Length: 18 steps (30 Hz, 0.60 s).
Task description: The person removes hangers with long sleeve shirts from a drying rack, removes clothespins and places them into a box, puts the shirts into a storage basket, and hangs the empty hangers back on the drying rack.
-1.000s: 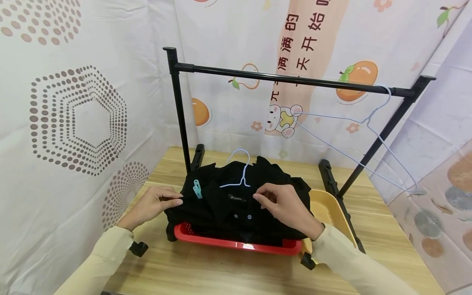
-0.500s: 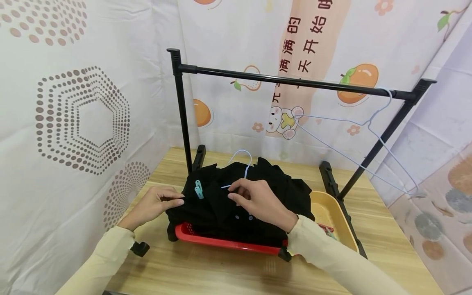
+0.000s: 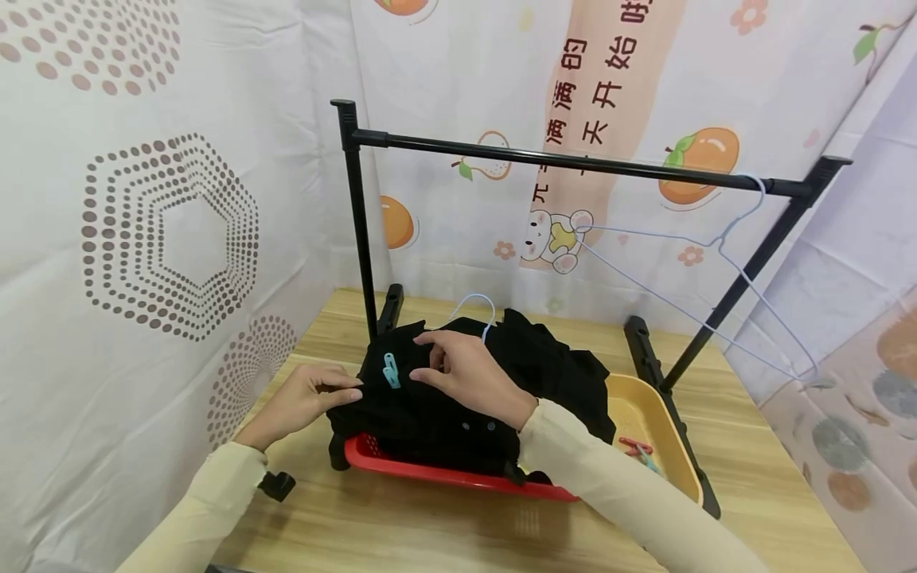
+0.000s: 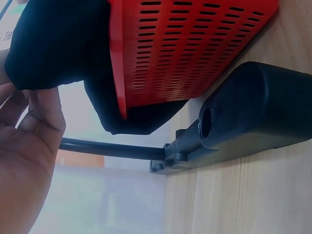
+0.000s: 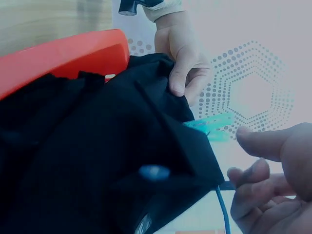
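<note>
A black collared shirt (image 3: 562, 370) lies over a red basket (image 3: 430, 473), with a pale blue hanger (image 3: 478, 297) hook rising from its neck. My left hand (image 3: 311, 398) pinches the shirt's left edge between thumb and fingers; the left wrist view shows the black cloth at its fingertips. A turquoise clothespin (image 3: 391, 371) is clipped on the shirt's left part. Above the shirt, just right of the clothespin, hovers my right hand (image 3: 469, 374), thumb and fingers apart. In the right wrist view a gap lies between its fingertips and the clothespin (image 5: 212, 126).
A black garment rack (image 3: 573, 161) stands over the basket, with another blue hanger (image 3: 645, 305) hooked at its right end. A yellow tray (image 3: 630, 406) to the right holds red and turquoise clothespins (image 3: 637, 448). Patterned curtains surround the wooden table (image 3: 401, 525).
My right hand has moved left across the shirt, from beside the collar label to near the clothespin. The left hand keeps its pinch on the shirt edge.
</note>
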Each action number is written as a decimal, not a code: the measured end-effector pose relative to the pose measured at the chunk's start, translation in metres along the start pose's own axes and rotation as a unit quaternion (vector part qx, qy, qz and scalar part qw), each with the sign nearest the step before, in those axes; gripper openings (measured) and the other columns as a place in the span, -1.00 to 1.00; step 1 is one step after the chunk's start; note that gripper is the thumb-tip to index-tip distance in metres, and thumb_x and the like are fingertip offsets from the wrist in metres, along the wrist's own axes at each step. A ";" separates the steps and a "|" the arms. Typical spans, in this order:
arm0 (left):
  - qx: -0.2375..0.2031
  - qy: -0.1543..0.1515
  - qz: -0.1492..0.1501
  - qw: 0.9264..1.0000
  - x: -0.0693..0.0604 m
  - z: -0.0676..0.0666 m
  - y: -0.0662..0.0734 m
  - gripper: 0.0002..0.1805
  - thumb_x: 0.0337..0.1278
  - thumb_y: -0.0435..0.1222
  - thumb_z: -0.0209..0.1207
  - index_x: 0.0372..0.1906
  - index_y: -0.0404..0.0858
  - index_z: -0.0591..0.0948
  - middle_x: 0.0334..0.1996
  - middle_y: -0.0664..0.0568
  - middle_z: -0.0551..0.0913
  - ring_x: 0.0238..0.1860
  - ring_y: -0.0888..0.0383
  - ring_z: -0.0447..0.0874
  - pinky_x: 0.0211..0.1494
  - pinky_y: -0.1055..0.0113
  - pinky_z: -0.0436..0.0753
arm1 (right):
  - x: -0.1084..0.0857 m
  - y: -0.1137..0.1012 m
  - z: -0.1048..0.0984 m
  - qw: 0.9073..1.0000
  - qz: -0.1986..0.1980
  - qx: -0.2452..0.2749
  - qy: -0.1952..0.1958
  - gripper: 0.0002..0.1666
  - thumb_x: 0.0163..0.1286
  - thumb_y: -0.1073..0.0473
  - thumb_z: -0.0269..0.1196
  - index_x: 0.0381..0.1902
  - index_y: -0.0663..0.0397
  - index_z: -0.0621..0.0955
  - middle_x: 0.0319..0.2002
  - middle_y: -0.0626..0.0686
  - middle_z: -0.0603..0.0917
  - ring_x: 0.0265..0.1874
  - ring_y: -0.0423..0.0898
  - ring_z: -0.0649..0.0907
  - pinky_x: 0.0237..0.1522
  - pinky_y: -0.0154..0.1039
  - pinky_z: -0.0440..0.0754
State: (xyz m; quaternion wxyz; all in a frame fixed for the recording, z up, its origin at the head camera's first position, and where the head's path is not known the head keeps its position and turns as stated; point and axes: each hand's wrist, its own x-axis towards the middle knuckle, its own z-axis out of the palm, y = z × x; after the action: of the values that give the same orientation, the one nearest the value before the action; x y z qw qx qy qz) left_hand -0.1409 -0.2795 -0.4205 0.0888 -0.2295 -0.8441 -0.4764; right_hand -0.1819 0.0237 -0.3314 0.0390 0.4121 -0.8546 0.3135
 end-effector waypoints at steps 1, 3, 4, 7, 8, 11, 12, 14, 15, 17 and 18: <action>0.000 0.000 0.000 1.000 0.000 0.000 0.000 -0.79 0.25 -0.40 0.37 -0.05 -0.19 0.83 -0.33 0.21 0.76 -0.37 0.22 0.60 -0.31 0.32 0.62 | 0.002 -0.002 0.001 1.000 0.000 -0.011 -0.004 -0.43 0.40 0.01 0.43 0.28 0.10 0.61 -0.34 -0.12 0.61 -0.47 -0.22 0.53 -0.36 -0.33 0.54; 0.001 -0.001 0.000 1.000 0.000 0.000 0.000 -0.79 0.26 -0.40 0.37 -0.04 -0.19 0.83 -0.33 0.21 0.76 -0.38 0.22 0.60 -0.31 0.32 0.61 | 0.005 -0.005 0.004 0.999 -0.003 -0.030 -0.011 -0.40 0.38 -0.02 0.44 0.29 0.12 0.62 -0.23 -0.05 0.60 -0.37 -0.18 0.54 -0.32 -0.33 0.54; 0.001 -0.001 0.000 1.000 0.000 0.000 0.000 -0.79 0.26 -0.40 0.36 -0.04 -0.19 0.83 -0.32 0.21 0.76 -0.38 0.22 0.60 -0.32 0.32 0.61 | 0.006 -0.008 0.005 0.999 -0.006 -0.040 -0.016 -0.40 0.38 -0.03 0.44 0.28 0.11 0.63 -0.17 -0.02 0.59 -0.30 -0.16 0.54 -0.29 -0.32 0.54; 0.001 -0.001 0.001 1.000 0.000 0.000 0.001 -0.79 0.27 -0.40 0.36 -0.04 -0.17 0.83 -0.32 0.21 0.76 -0.36 0.21 0.62 -0.31 0.31 0.61 | 0.009 -0.013 0.009 0.997 -0.013 -0.061 -0.034 -0.44 0.38 -0.07 0.43 0.23 0.06 0.68 0.02 0.04 0.58 -0.12 -0.12 0.57 -0.17 -0.30 0.57; 0.002 -0.001 0.003 1.000 0.000 0.000 0.001 -0.79 0.27 -0.40 0.36 -0.04 -0.16 0.83 -0.33 0.21 0.76 -0.36 0.20 0.62 -0.32 0.31 0.61 | 0.010 -0.014 0.010 0.997 -0.016 -0.064 -0.040 -0.47 0.38 -0.07 0.43 0.21 0.05 0.69 0.07 0.04 0.59 -0.08 -0.11 0.59 -0.12 -0.29 0.59; 0.004 -0.001 0.008 1.000 0.001 0.000 0.002 -0.80 0.27 -0.38 0.36 -0.05 -0.16 0.84 -0.33 0.20 0.76 -0.35 0.20 0.63 -0.31 0.31 0.61 | 0.012 -0.015 0.015 0.997 -0.021 -0.057 -0.055 -0.52 0.40 -0.04 0.42 0.19 0.03 0.70 0.12 0.00 0.66 -0.07 -0.15 0.63 -0.05 -0.31 0.60; 0.005 -0.002 0.009 1.000 0.001 0.000 0.003 -0.80 0.27 -0.38 0.37 -0.05 -0.16 0.84 -0.34 0.20 0.76 -0.35 0.21 0.62 -0.32 0.31 0.61 | 0.013 -0.016 0.016 0.997 -0.020 -0.045 -0.060 -0.52 0.40 -0.02 0.42 0.20 0.03 0.68 0.11 -0.02 0.68 -0.14 -0.19 0.67 -0.08 -0.33 0.62; 0.008 -0.002 0.008 1.000 0.002 0.000 0.004 -0.80 0.27 -0.37 0.37 -0.05 -0.16 0.84 -0.35 0.20 0.76 -0.38 0.22 0.59 -0.33 0.31 0.60 | 0.014 -0.015 0.019 0.998 -0.020 -0.025 -0.062 -0.49 0.41 0.00 0.42 0.23 0.05 0.63 0.08 -0.03 0.73 -0.24 -0.27 0.68 -0.11 -0.37 0.62; 0.008 -0.002 0.006 1.000 0.002 0.000 0.004 -0.80 0.27 -0.36 0.37 -0.05 -0.16 0.84 -0.35 0.20 0.76 -0.38 0.22 0.59 -0.32 0.31 0.60 | 0.014 -0.015 0.021 0.998 -0.021 -0.018 -0.062 -0.46 0.41 0.00 0.41 0.27 0.05 0.60 0.06 -0.04 0.74 -0.30 -0.30 0.67 -0.14 -0.38 0.61; 0.010 -0.002 0.005 1.000 0.001 0.000 0.005 -0.80 0.27 -0.36 0.37 -0.04 -0.17 0.83 -0.35 0.20 0.76 -0.40 0.23 0.57 -0.32 0.31 0.60 | 0.014 -0.015 0.024 0.998 -0.028 -0.017 -0.057 -0.42 0.41 -0.01 0.40 0.31 0.03 0.56 0.01 -0.05 0.76 -0.35 -0.33 0.66 -0.19 -0.40 0.62; 0.010 -0.003 0.004 1.000 0.001 0.000 0.005 -0.80 0.27 -0.36 0.37 -0.04 -0.17 0.83 -0.36 0.20 0.75 -0.41 0.23 0.57 -0.33 0.31 0.59 | 0.014 -0.015 0.026 0.998 -0.035 -0.024 -0.053 -0.41 0.42 -0.03 0.40 0.32 0.02 0.56 -0.01 -0.06 0.76 -0.33 -0.34 0.67 -0.19 -0.41 0.61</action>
State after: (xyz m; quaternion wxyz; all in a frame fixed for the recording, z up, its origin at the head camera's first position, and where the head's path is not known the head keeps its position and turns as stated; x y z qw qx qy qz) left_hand -0.1393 -0.2769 -0.4160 0.0912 -0.2336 -0.8481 -0.4667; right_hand -0.1755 -0.0074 -0.3401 0.0142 0.4567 -0.8479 0.2691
